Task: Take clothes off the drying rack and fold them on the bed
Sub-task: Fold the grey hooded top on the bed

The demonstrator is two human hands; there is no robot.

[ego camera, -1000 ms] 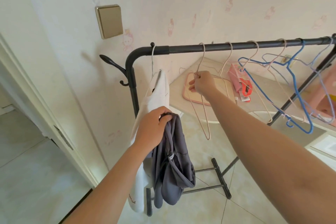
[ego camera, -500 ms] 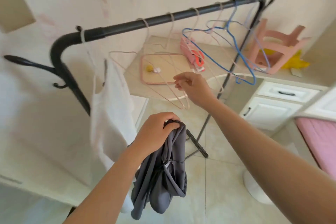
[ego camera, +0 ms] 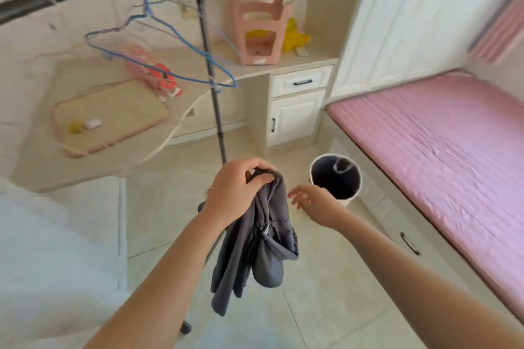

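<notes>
A pale tiled floor (ego camera: 326, 306) fills the middle of a small bedroom. Along the right runs one bed (ego camera: 439, 150) under a pink striped cover, with a white panelled wardrobe (ego camera: 411, 22) at its head. A beige desk (ego camera: 306, 58) lines the far wall. One black metal drying rack (ego camera: 215, 110) stands before it, carrying one blue wire hanger (ego camera: 146, 5); the paler hangers are too blurred to count. One pink plastic stool (ego camera: 259, 22) sits upturned on the desk, and one round white bin (ego camera: 344, 201) stands by the bed. The left hand (ego camera: 235, 193) grips the bunched top of one dark grey garment (ego camera: 255, 249), which hangs over the floor. The right hand (ego camera: 312, 202) is empty with fingers spread, just beside it.
</notes>
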